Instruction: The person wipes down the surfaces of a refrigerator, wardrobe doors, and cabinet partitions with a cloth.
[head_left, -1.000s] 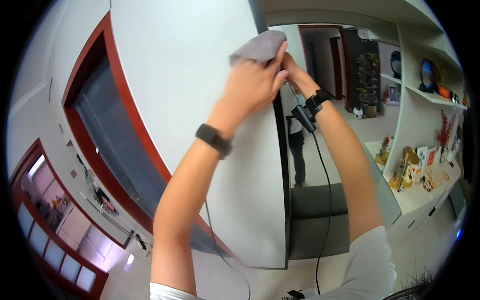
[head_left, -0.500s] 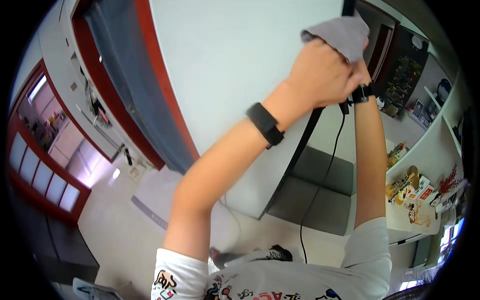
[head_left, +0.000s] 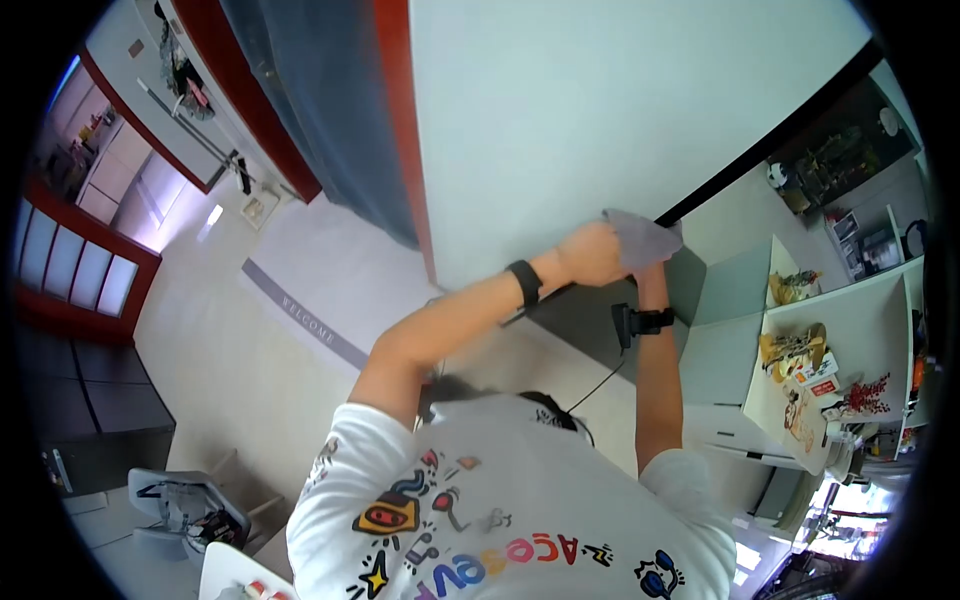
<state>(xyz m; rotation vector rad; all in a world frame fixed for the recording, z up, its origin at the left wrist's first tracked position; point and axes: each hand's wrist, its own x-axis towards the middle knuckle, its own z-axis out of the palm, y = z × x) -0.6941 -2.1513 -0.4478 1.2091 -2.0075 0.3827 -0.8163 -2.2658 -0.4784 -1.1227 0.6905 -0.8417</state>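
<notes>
A grey cloth is bunched against the black edge strip of a tall white panel. My left hand, with a black band at its wrist, is closed on the cloth's left side. Just below the cloth is my right hand; its fingers are mostly hidden by the cloth, which it seems to grip from the right. A black device with a cable is strapped to my right wrist.
A dark grey cushioned seat lies below my hands. White shelves with ornaments stand at right. At left are a WELCOME mat, a blue curtain and a grey chair. A white table corner shows at bottom left.
Both hands and the cloth have come down along the panel's black edge. The view has tilted downward, showing more of my shirt and the floor.
</notes>
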